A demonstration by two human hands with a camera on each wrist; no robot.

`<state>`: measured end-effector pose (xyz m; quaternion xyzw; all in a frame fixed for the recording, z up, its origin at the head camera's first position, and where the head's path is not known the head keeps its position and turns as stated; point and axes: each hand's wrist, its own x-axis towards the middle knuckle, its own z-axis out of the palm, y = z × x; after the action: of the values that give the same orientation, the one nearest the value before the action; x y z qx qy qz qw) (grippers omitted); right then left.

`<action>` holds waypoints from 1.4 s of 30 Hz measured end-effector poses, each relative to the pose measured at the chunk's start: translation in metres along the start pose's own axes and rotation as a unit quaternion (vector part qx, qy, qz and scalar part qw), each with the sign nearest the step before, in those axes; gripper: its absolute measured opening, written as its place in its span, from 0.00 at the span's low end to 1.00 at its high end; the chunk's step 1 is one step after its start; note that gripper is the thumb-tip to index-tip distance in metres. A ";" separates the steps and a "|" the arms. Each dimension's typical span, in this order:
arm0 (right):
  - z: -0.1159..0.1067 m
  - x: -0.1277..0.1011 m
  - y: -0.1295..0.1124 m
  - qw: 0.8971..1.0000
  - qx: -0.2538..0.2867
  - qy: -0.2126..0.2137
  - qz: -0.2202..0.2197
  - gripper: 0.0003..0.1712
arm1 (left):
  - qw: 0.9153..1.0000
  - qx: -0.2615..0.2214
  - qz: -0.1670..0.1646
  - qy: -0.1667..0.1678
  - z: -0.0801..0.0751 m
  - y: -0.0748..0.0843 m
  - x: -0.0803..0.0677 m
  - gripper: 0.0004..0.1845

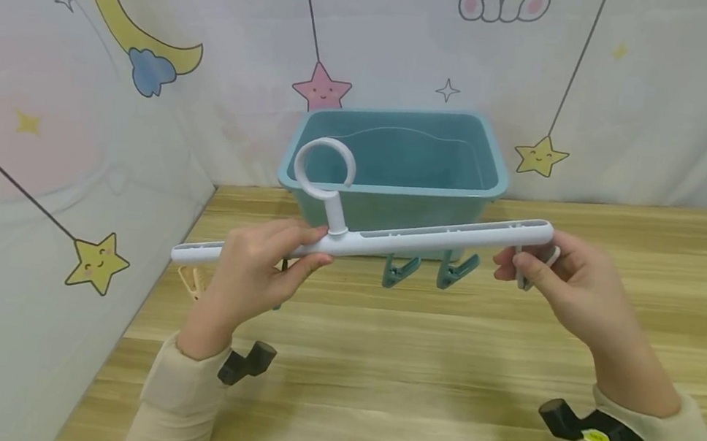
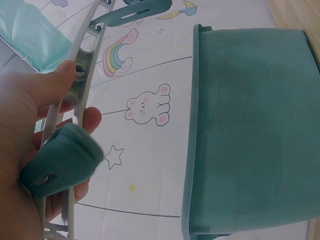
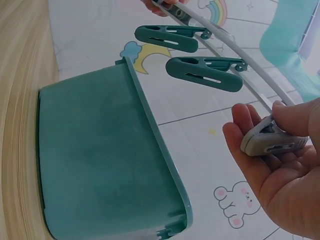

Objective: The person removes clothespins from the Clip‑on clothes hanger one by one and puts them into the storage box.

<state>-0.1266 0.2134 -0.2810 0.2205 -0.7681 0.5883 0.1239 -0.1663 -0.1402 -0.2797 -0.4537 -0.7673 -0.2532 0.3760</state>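
Observation:
A white clip hanger with a round hook is held up over the table, its right end slightly higher. My left hand grips the bar just left of the hook, thumb and fingers on opposite sides. At the right end, my right hand pinches a pale grey clip between thumb and fingers. Two teal clips hang between the hands. Another teal clip hangs by the left hand's fingers, and a peach clip near the left end is partly hidden.
Behind the hanger, a teal rectangular bin stands on the wood-grain table near the back wall. White cloth printed with stars and moons covers the walls behind and to the left.

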 end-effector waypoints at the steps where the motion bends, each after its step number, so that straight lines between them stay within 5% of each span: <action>1: 0.000 0.000 0.000 1.000 -0.001 -0.006 0.002 0.07 | 1.000 0.002 0.001 0.000 0.000 0.000 0.000 0.21; 7: -0.001 0.000 0.001 1.000 -0.018 -0.001 0.004 0.07 | 1.000 0.007 0.003 0.004 0.000 0.000 -0.001 0.21; 30: 0.024 -0.003 0.003 0.977 -0.098 0.181 -0.058 0.07 | 0.999 0.039 0.005 0.016 0.003 0.003 -0.001 0.22; 35: 0.028 -0.001 0.010 0.962 -0.113 0.220 -0.119 0.06 | 0.999 0.037 0.006 0.016 0.004 0.004 -0.001 0.21; 42: 0.035 0.002 0.015 0.922 -0.200 0.284 -0.174 0.04 | 0.999 0.032 0.004 0.016 0.005 0.007 -0.001 0.20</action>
<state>-0.1328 0.1823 -0.3027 0.1451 -0.7518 0.4299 0.4785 -0.1616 -0.1337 -0.2836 -0.4403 -0.7673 -0.2339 0.4034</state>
